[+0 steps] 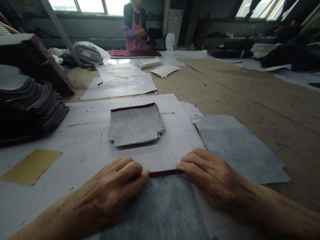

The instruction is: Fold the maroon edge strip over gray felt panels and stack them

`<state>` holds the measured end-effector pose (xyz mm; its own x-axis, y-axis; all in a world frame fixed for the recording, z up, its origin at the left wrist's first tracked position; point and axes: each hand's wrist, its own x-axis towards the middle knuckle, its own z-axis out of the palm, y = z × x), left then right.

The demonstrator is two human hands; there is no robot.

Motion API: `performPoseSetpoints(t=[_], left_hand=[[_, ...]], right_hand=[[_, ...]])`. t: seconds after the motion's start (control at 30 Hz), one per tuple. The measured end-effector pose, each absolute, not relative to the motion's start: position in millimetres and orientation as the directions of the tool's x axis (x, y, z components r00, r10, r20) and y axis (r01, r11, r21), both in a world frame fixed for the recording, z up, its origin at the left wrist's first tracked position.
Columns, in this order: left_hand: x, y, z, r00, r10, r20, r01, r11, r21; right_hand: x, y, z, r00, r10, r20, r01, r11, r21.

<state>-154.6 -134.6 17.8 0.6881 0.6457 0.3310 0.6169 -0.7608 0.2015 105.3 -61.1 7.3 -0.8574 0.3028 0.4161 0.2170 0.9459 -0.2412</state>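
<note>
A grey fabric piece (165,206) with a narrow maroon strip along its far edge lies flat in front of me. My left hand (120,186) is closed, fingers curled, with the thumb on the left end of that strip. At its right end my right hand (210,170) grips the same edge, fingers bent together over it. Both palms face down, and the fingertips are partly hidden. Just beyond my hands rests a small stack of similar grey pieces (135,125), with a maroon far edge and notched near corners. Another grey piece (240,146) lies flat beyond my right hand.
White sheets (82,140) cover the near tabletop. A tall pile of dark pieces (30,103) and a dark block (50,63) stand at left. A tan card (32,166) lies near left. Across the table stands a person in a pink apron (136,30), near a white fan (170,43).
</note>
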Motion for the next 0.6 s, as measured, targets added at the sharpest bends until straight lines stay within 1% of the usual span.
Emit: performPoseSetpoints(t=[0.17,0.23,0.3,0.4,0.47,0.53,0.6], left_hand=[[-155.6,-136.5,14.5,0.679,0.663,0.314,0.623,-0.748,0.229],[-155.7,-137.1,14.1,0.678,0.668,0.306,0.630,-0.743,0.227],[-155.8,-137.1,13.7,0.677,0.671,0.303,0.635,-0.740,0.221],[-156.0,-136.6,12.9,0.673,0.671,0.310,0.635,-0.740,0.222],[-156.1,-136.4,12.4,0.671,0.668,0.321,0.634,-0.742,0.219],[-156.1,-136.7,12.3,0.671,0.668,0.322,0.635,-0.742,0.217],[-155.9,-137.3,12.5,0.670,0.668,0.323,0.636,-0.741,0.215]], right_hand=[[110.9,-62.0,11.3,-0.872,0.269,0.409,0.189,0.956,-0.226],[113.7,-63.4,11.8,-0.871,0.281,0.403,0.190,0.949,-0.252],[115.2,-65.6,11.4,-0.855,0.329,0.400,0.212,0.927,-0.309],[115.1,-68.5,10.6,-0.803,0.449,0.392,0.278,0.864,-0.419],[114.7,-69.2,10.3,-0.773,0.509,0.379,0.313,0.825,-0.470],[114.8,-69.1,9.9,-0.763,0.527,0.373,0.324,0.812,-0.485],[115.4,-69.2,9.6,-0.773,0.506,0.383,0.313,0.829,-0.464]])
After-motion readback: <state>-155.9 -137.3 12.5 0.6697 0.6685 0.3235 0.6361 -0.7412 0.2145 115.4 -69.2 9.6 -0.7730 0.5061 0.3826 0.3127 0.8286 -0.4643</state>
